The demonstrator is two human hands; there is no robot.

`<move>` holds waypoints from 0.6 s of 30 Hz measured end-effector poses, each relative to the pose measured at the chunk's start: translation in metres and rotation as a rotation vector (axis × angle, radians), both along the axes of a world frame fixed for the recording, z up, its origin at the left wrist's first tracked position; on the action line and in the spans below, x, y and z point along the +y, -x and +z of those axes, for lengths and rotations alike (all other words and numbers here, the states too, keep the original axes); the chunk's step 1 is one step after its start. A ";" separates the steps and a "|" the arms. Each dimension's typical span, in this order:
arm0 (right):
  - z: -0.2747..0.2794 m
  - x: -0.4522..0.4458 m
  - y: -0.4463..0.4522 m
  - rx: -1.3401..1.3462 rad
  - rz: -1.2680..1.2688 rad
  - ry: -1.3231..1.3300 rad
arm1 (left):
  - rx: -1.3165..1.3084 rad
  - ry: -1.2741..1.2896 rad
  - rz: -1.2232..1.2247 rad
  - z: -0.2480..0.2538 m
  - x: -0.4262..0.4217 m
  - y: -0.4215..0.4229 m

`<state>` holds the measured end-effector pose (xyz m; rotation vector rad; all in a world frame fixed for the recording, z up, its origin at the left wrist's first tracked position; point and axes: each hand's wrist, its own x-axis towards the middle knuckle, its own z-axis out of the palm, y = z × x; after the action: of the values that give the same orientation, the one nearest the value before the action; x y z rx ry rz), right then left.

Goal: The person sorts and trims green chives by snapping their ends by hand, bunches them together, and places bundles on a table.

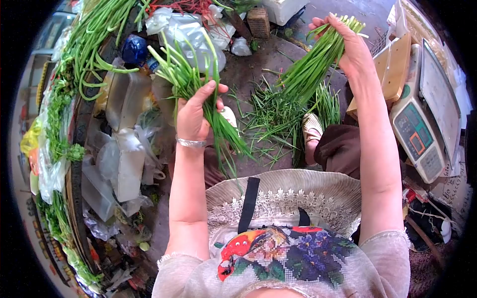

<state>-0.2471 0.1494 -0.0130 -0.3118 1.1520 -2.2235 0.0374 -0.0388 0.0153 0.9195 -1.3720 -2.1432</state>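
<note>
Wrapped round a loose bunch of long green stalks (184, 74), my left hand (197, 111) is raised at centre left, a silver bracelet on its wrist. The pale ends point up and left, and the thin leaves hang down to the right. At the upper right my right hand (348, 42) grips a thicker, neater green bunch (310, 69) near its pale cut ends, its leaves pointing down and left. The two bunches are apart. Below them on the ground lies a pile of loose green leaves (271, 111), beside my shoe (312, 126).
A digital scale (420, 131) stands at the right beside a cardboard box (392, 67). Long green vegetables (94, 39) and leafy herbs (57, 124) line the left. White plastic containers (130, 164) and bags lie between them and my left arm. A brown block (258, 22) is at the top.
</note>
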 end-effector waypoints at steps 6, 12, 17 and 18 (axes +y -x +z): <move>0.008 -0.006 -0.017 -0.025 0.149 -0.062 | 0.046 -0.018 -0.148 -0.002 0.009 0.005; 0.009 -0.025 -0.060 0.053 0.227 -0.162 | 0.010 -0.023 -0.148 -0.001 0.026 0.020; 0.015 -0.034 -0.090 0.009 0.322 -0.217 | -0.025 0.018 -0.115 -0.005 0.032 0.029; 0.015 -0.035 -0.094 0.038 0.351 -0.204 | -0.009 0.033 -0.113 -0.005 0.033 0.030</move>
<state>-0.1535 0.1148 0.0015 -0.4357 1.2278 -1.7880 0.0076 -0.0058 0.0102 0.8589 -1.4925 -2.1944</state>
